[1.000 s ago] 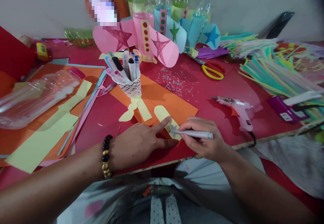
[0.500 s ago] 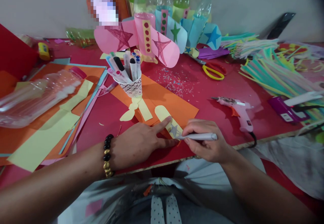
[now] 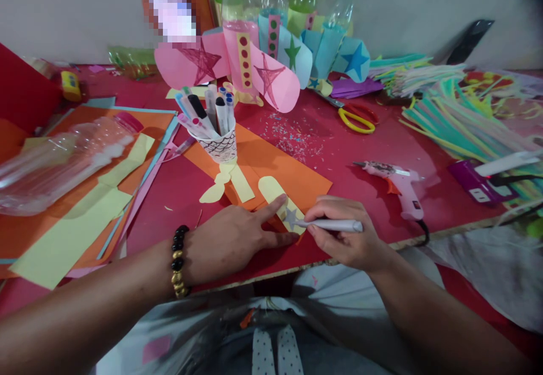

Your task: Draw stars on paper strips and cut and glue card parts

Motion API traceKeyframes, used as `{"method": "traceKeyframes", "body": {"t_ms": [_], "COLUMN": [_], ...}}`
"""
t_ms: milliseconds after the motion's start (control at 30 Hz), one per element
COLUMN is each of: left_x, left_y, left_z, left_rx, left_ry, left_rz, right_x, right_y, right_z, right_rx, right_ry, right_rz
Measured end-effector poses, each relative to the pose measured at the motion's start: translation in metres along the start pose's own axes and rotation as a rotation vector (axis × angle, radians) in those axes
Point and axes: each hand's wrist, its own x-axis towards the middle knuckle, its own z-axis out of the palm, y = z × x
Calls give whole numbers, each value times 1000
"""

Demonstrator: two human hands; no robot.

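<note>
A pale yellow paper strip (image 3: pixel 271 189) with one rounded end lies over orange paper (image 3: pixel 292 163) near the table's front edge. On it is a grey star (image 3: pixel 291 217). My left hand (image 3: pixel 231 238) presses the strip flat, index finger and thumb spread on either side of the star. Pinched in my right hand (image 3: pixel 345 231) is a grey marker (image 3: pixel 339 225), its tip touching the star. Beyond my left hand stand a paper cup (image 3: pixel 218 147) full of pens and markers and some cut yellow paper pieces (image 3: pixel 242 185).
A glue gun (image 3: pixel 394 182) and purple power socket (image 3: pixel 481 182) lie right, with scissors (image 3: pixel 356 119) behind. Paper-winged bottles (image 3: pixel 241 41) stand at the back. A clear plastic bottle (image 3: pixel 72 160) rests on paper sheets at left. Bundled coloured strips (image 3: pixel 445 120) fill the far right.
The marker tip has moved slightly up and left over the star, and my right hand has shifted a little with it. My left hand stays in place.
</note>
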Motion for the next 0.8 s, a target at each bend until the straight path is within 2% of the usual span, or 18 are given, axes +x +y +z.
{"method": "traceKeyframes", "body": {"t_ms": [133, 800], "left_x": [0, -1], "left_y": [1, 0], "left_z": [-1, -1], "left_rx": [-14, -19], "left_ry": [4, -4], "left_rz": [-3, 2], "right_x": [0, 2], "right_y": [0, -3], "right_z": [-1, -3], "right_rx": [11, -47], "right_ry": [-29, 40], "right_rz": [-4, 65]}}
